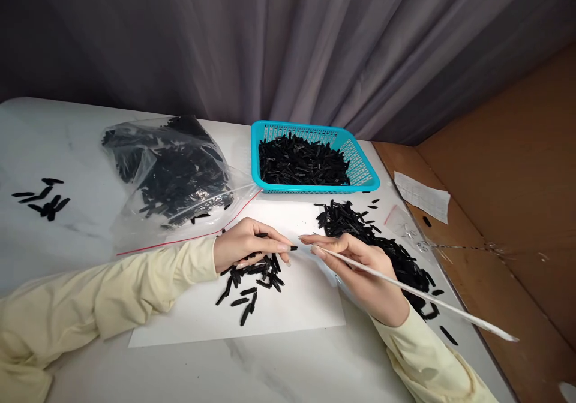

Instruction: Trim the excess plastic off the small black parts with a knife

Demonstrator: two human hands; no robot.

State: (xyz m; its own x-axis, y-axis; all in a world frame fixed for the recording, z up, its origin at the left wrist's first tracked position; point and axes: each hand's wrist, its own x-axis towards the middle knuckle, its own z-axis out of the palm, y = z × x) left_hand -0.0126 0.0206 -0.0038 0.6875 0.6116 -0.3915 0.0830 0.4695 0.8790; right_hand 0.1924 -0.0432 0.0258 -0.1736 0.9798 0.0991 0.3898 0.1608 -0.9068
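My left hand [254, 244] is closed, pinching a small black elongated piece [294, 248] between thumb and fingertips. More dark bits show among its fingers. Opposite it, a short gap away, my right hand [364, 271] grips a long thin white stick [418, 293] that slants back past the wrist to the lower right. The stick's front end lies between thumb and fingers. Beneath my left hand, loose black pieces [245, 314] are scattered on a white sheet of paper [297, 313]. A larger heap of black pieces [405, 265] spreads behind and beside my right hand.
A turquoise plastic basket [315, 188] full of black pieces stands at the back. Left of it lies a clear zip bag [180, 181] stuffed with them. Several more pieces [47, 205] lie far left. A paper slip [423, 196] and cardboard [504, 175] are on the right.
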